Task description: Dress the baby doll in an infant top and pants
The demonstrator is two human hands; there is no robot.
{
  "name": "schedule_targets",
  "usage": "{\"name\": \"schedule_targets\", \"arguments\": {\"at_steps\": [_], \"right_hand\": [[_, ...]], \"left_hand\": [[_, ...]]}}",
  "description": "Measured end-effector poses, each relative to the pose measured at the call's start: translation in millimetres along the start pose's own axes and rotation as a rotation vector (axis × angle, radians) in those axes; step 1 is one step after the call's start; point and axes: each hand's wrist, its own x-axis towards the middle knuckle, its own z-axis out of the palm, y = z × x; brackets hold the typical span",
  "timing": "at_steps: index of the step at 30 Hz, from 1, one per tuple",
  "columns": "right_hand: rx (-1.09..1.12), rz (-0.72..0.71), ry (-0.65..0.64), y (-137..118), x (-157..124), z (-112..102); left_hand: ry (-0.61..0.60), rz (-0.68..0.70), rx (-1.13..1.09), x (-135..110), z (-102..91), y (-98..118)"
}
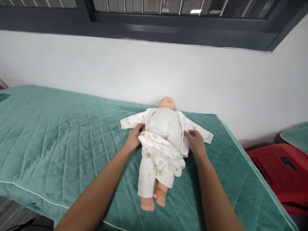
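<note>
A baby doll [166, 126] lies on its back on a green quilted bedcover [79, 144], its feet toward me. Its white printed baby jacket [201, 130] is spread at the front, baring the pale cloth torso, with both sleeves stretched sideways. White printed trousers [146, 173] cover the legs, their upper part bunched over the belly. At the doll's side on the left, my left hand [135, 137] is closed on the jacket's edge, fingertips partly hidden. On the other side, my right hand [195, 141] pinches the jacket's front edge between thumb and fingers.
Behind the doll's head rises a white wall [120, 70], below a dark window frame [168, 30] with metal bars. Beyond the bed's right edge sits a red hard case [276, 170], with green fabric above it. Dark floor [16, 213] shows at lower left.
</note>
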Motion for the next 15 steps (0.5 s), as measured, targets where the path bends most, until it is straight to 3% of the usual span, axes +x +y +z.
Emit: {"name": "schedule_targets", "arguments": {"at_steps": [3, 8, 15], "right_hand": [[-0.001, -0.015, 0.030, -0.2, -0.6, -3.5], [-0.036, -0.064, 0.023, -1.0, -3.7, -11.0], [-0.033, -0.097, -0.135, -1.9, -12.4, -1.7]], "left_hand": [[-0.139, -0.077, -0.139, -1.4, 2.2, 5.0], [-0.085, -0.155, -0.220, -2.8, -0.6, 10.2], [-0.065, -0.124, -0.393, -6.8, -0.8, 12.7]]}}
